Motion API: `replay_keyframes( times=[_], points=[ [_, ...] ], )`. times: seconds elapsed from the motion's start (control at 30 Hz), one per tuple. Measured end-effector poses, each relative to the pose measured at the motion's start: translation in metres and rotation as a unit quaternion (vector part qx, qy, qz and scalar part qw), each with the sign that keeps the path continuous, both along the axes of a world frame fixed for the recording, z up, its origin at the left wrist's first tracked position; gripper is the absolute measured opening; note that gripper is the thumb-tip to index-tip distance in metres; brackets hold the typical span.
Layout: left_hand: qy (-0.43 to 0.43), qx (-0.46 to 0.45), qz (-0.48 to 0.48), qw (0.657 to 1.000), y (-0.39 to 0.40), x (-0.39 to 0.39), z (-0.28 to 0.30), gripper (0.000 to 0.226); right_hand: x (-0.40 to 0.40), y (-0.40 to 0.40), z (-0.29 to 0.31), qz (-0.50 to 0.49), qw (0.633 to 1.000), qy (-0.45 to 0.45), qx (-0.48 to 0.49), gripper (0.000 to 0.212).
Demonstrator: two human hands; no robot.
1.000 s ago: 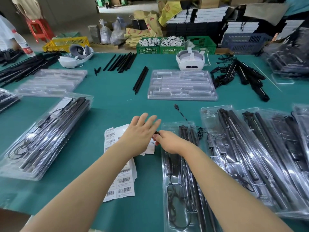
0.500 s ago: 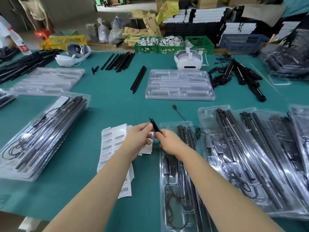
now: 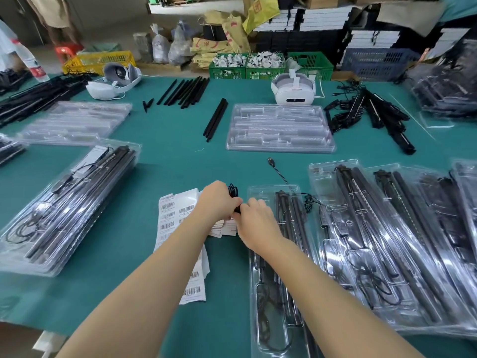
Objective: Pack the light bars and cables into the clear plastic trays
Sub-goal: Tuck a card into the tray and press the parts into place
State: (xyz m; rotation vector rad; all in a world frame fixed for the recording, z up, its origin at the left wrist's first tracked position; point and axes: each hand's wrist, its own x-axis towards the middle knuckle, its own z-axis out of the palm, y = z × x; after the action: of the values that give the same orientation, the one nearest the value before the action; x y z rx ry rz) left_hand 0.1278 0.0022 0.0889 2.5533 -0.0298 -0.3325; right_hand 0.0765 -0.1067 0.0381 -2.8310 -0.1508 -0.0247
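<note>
From the head camera, the left hand (image 3: 219, 201) and right hand (image 3: 254, 220) meet above the green table (image 3: 165, 166), fingers of both curled round a small black bundled cable (image 3: 233, 193), held just left of the near clear plastic tray (image 3: 268, 192). That tray holds black light bars (image 3: 286, 215) and a coiled cable at its near end. Barcode label sheets (image 3: 180, 215) lie under the left wrist. Filled trays (image 3: 387, 241) overlap to the right; an empty tray (image 3: 280, 129) sits farther back, a white headset (image 3: 294, 90) behind it.
</note>
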Motion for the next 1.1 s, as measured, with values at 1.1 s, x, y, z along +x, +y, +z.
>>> replay_keyframes(
  times=[1.1],
  points=[
    [0.186, -0.269, 0.119, 0.937, -0.023, 0.015, -0.021, 0.02, -0.032, -0.031, -0.035, -0.107, 0.987, -0.048, 0.107, 0.077]
  ],
)
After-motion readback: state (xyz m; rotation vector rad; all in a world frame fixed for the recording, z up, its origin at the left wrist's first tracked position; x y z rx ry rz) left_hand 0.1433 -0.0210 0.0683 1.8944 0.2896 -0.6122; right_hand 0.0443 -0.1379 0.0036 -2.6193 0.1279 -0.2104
